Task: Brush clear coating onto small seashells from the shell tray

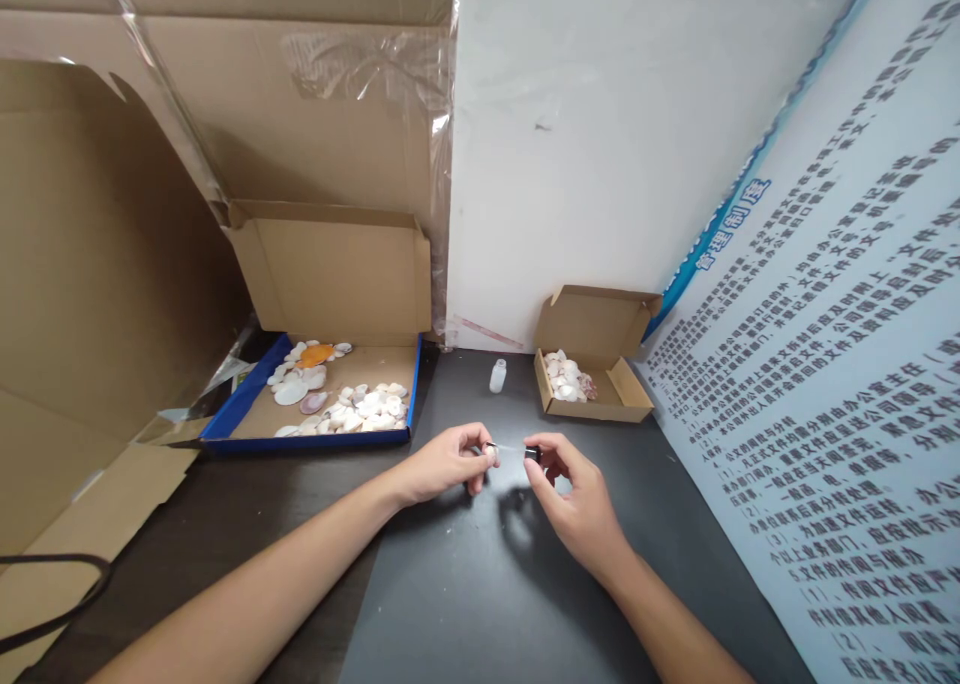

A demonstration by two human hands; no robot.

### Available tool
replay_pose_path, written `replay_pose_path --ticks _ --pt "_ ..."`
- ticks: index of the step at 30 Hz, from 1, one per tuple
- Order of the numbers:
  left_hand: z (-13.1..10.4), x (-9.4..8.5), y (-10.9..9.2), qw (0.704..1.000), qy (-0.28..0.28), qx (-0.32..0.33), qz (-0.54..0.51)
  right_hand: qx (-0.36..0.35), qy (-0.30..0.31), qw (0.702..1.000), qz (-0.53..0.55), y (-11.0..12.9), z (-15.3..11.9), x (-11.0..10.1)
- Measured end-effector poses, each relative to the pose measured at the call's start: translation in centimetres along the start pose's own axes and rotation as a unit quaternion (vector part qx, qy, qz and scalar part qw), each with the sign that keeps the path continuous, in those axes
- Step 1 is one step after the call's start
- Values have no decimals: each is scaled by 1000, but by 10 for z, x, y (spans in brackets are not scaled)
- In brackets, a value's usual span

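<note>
My left hand (463, 458) pinches a small pale shell (491, 453) between thumb and fingers above the dark tabletop. Across from it, my right hand (566, 484) grips a black bottle cap (532, 454). A thin, clear brush stem (511, 449) runs from the cap towards the shell; whether its tip touches is too small to tell. Behind both hands a small whitish bottle (497, 376) stands upright, without a cap on it.
At the left, a blue-edged cardboard box (307, 442) lies open with many shells (367, 407) inside. A smaller open box (600, 411) of shells stands back right. A cardboard wall (337, 154) and a printed board (810, 294) flank the table.
</note>
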State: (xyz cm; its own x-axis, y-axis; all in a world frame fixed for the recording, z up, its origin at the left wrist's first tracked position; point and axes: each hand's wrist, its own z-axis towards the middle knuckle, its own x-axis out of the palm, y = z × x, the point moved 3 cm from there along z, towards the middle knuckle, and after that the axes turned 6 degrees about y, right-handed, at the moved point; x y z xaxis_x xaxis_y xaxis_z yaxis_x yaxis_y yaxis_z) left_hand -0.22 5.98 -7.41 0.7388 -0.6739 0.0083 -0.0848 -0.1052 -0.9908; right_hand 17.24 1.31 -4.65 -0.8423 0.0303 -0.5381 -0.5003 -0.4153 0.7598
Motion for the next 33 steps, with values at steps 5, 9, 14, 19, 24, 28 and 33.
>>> replay_pose_path --ticks 5,9,14,19,24,28,33 --pt "2 -1 2 1000 2 4 -10 -2 -18 1000 -3 1 1 -2" --pt "2 -1 3 1000 0 1 -10 -13 -2 1000 2 2 0 -1" --pt "2 -2 5 1000 -3 -1 -15 -6 -15 1000 -20 2 1 -3" --pt "2 -2 5 1000 -1 -2 -9 -13 -25 1000 -12 1 1 -4" --pt "1 0 1 1000 -7 -1 -11 -18 -12 1000 -3 2 -1 -2" --pt "0 0 -1 1000 -6 0 -9 -9 -19 1000 -17 3 0 -4" --pt "1 0 0 1000 -5 -1 -6 -12 -22 1000 -2 3 -1 -4"
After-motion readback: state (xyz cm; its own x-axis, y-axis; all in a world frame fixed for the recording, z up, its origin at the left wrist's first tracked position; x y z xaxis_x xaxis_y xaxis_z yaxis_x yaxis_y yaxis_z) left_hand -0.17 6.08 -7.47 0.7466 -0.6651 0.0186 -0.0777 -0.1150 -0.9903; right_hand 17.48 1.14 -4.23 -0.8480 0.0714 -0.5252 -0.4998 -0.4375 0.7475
